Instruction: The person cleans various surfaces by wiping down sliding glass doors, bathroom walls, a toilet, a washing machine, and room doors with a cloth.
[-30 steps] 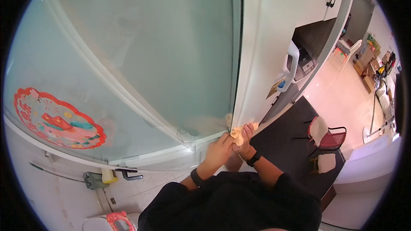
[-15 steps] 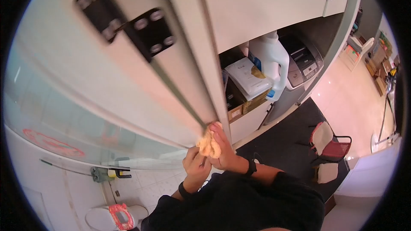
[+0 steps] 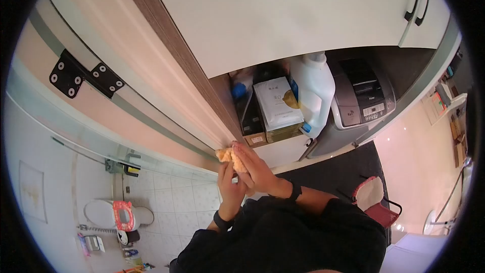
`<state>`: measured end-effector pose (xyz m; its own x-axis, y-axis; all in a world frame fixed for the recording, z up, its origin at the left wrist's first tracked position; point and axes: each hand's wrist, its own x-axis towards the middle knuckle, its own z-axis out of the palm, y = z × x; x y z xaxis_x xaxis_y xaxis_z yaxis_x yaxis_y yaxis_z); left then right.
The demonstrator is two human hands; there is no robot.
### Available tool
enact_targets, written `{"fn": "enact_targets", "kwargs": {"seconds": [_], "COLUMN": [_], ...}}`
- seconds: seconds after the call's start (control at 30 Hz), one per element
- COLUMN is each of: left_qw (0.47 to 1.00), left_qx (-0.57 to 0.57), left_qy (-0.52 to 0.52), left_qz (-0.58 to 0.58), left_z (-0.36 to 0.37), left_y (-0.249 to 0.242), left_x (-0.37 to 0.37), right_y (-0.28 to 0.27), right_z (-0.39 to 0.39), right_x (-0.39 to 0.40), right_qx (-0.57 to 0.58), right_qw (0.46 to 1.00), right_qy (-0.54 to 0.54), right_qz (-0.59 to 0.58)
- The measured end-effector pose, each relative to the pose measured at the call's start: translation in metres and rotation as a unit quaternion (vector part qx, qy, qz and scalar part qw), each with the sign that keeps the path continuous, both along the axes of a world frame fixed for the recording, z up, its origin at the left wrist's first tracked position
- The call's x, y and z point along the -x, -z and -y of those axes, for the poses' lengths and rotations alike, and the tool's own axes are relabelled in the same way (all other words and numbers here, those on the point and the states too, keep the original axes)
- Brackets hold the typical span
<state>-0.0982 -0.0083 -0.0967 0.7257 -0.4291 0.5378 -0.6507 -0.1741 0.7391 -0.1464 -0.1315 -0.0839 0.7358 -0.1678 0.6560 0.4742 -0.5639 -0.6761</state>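
Note:
A fuzzy pale-orange cloth [image 3: 237, 162] is bunched between my two hands, close to the edge of the white door frame [image 3: 174, 91]. My right hand [image 3: 258, 171] is closed over the cloth from the right, its fingertips by the frame. Just below and to the left, my left hand [image 3: 231, 190] has its fingers bent up against the cloth's lower side, gripping it. Part of the cloth is hidden by the fingers. Up the frame to the left is a black door hinge [image 3: 86, 75].
Beside the frame, a cabinet shelf holds a white jug [image 3: 314, 93], a white packet [image 3: 278, 102] and a washing machine [image 3: 361, 91]. Through the glass door [image 3: 151, 164] a toilet [image 3: 101, 213] shows at lower left. A red chair [image 3: 374, 202] stands on the right.
The view has swung, so the hinge is farther left and more of the shelf and bathroom shows. Both hands remain together at the cloth, near the door frame.

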Motion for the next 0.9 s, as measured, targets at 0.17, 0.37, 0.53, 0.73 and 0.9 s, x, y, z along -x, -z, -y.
{"fn": "enact_targets", "kwargs": {"seconds": [0.17,0.37,0.53,0.73,0.9], "left_qw": [0.993,0.985,0.956,0.905,0.875], "left_qx": [-0.079,-0.128,-0.162,-0.179,-0.177], "left_qy": [0.011,0.09,0.218,0.37,0.449], "left_qz": [-0.088,-0.076,-0.109,-0.109,-0.039], "left_z": [0.017,0.043,0.094,0.162,0.23], "left_y": [0.007,0.026,0.036,0.021,0.03], "left_x": [-0.007,-0.011,-0.008,0.028,0.076], "right_y": [0.039,0.044,0.041,0.06,0.087], "right_z": [0.017,0.047,0.103,0.152,0.218], "right_x": [-0.009,0.011,0.049,0.109,0.134], "right_qx": [0.016,-0.083,-0.206,-0.224,-0.332], "right_qw": [0.997,0.969,0.925,0.947,0.906], "right_qy": [0.02,0.02,0.056,0.158,0.261], "right_qz": [-0.077,-0.231,-0.315,-0.165,0.006]}}
